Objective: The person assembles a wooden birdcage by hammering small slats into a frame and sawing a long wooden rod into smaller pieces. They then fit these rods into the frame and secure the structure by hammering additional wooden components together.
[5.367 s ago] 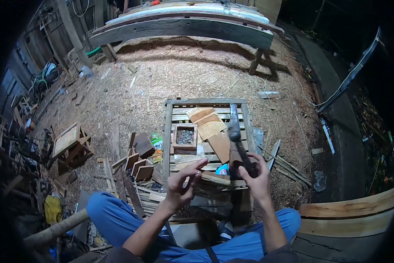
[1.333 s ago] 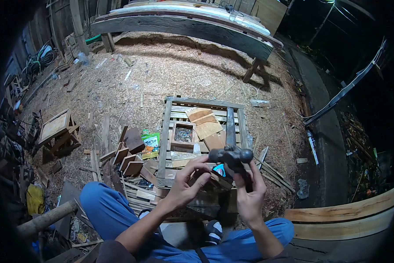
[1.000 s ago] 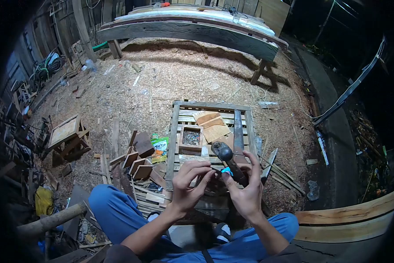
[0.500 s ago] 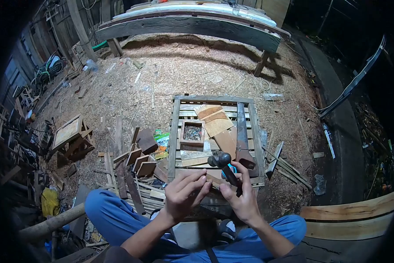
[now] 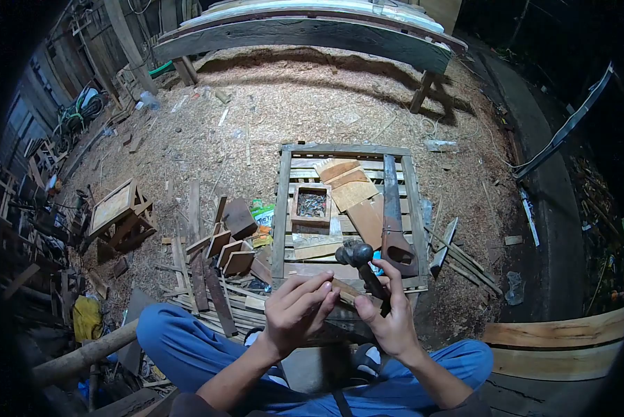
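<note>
At far left, wooden offcuts (image 5: 239, 262) lie heaped beside a low slatted frame (image 5: 282, 215). The left hand (image 5: 291, 316) is half curled, its fingertips by the end of a wood strip (image 5: 344, 287); from where I stand, I cannot tell whether it pinches anything. Beyond it, a square wooden box (image 5: 310, 221) sits on the frame. Next comes the hammer (image 5: 358, 254), head raised, its handle wrapped by the right hand (image 5: 394, 325). A second or so ago that head was broadside, masking the handsaw (image 5: 391, 187); now the handsaw's grip shows, and I judge the work centres on hammer and strip
</note>
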`<state>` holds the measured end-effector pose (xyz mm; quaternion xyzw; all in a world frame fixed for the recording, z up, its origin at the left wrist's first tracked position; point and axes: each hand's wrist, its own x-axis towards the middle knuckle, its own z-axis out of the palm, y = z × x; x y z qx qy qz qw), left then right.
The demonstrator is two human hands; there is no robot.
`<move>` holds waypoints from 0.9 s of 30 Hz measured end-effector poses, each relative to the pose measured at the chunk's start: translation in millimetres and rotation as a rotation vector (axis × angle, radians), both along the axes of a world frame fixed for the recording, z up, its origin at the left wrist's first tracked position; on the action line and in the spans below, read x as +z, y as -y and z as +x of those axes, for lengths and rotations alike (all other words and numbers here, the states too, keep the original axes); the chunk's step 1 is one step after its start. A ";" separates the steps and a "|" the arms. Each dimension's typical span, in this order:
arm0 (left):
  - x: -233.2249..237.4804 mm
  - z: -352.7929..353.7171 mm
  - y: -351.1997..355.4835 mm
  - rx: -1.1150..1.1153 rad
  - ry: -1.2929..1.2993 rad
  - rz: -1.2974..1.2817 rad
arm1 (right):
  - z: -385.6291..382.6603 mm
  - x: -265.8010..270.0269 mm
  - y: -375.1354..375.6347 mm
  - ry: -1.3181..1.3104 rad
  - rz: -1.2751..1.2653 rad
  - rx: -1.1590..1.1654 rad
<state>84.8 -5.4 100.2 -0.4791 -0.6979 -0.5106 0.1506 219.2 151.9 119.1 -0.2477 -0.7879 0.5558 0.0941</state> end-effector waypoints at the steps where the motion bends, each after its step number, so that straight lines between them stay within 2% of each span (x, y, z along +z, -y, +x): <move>1: 0.8 -0.5 -0.3 0.000 0.010 -0.002 | -0.7 -0.7 0.0 -0.016 0.003 -0.009; 11: 2.1 -3.2 -1.3 0.005 0.197 0.004 | -7.5 -12.8 -1.4 -0.064 -0.018 -0.047; 18: -3.5 5.9 -7.3 0.028 0.195 0.032 | -14.2 -18.1 -4.9 -0.112 -0.048 -0.107; 22: -12.6 19.8 1.6 0.009 0.209 -0.129 | -11.8 -9.1 -3.8 -0.065 -0.089 -0.101; 24: -7.5 20.3 0.5 0.006 0.225 -0.142 | -11.5 -22.6 -6.4 -0.161 -0.097 -0.121; 27: -10.5 15.4 -0.3 0.016 0.216 -0.159 | -12.8 -19.6 5.8 -0.143 -0.042 -0.044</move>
